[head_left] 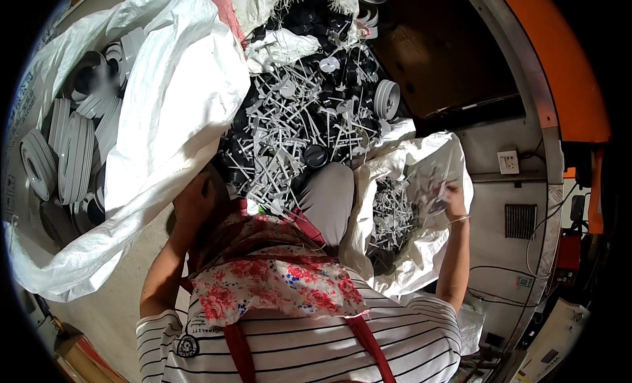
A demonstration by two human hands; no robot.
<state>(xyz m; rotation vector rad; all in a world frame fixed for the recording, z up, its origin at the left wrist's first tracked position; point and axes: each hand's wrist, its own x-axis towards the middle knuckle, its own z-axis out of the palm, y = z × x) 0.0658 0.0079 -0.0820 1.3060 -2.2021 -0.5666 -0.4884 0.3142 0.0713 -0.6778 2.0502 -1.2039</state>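
Note:
My left hand [196, 197] is low on the left, beside a big white woven sack [191, 74]. Its fingers curl inward in shadow, and what they hold, if anything, is hidden. Over on the right, my right hand [453, 197] is at the inner side of a smaller white sack [434, 255]. Blurred pale pieces [428, 192] show beside its fingers, which are smeared by motion. Thin grey plastic sprues [393, 215] fill that sack. A large heap of grey sprues [283, 126], mixed with black round plastic parts [315, 156], lies in front of my knees.
Stacks of grey ringed discs [77, 156] sit inside the left sack. Another grey ringed part [386, 99] rests at the heap's right edge. An orange machine panel [559, 60] curves along the far right, above a wall socket [507, 162], a vent [521, 221] and loose cables.

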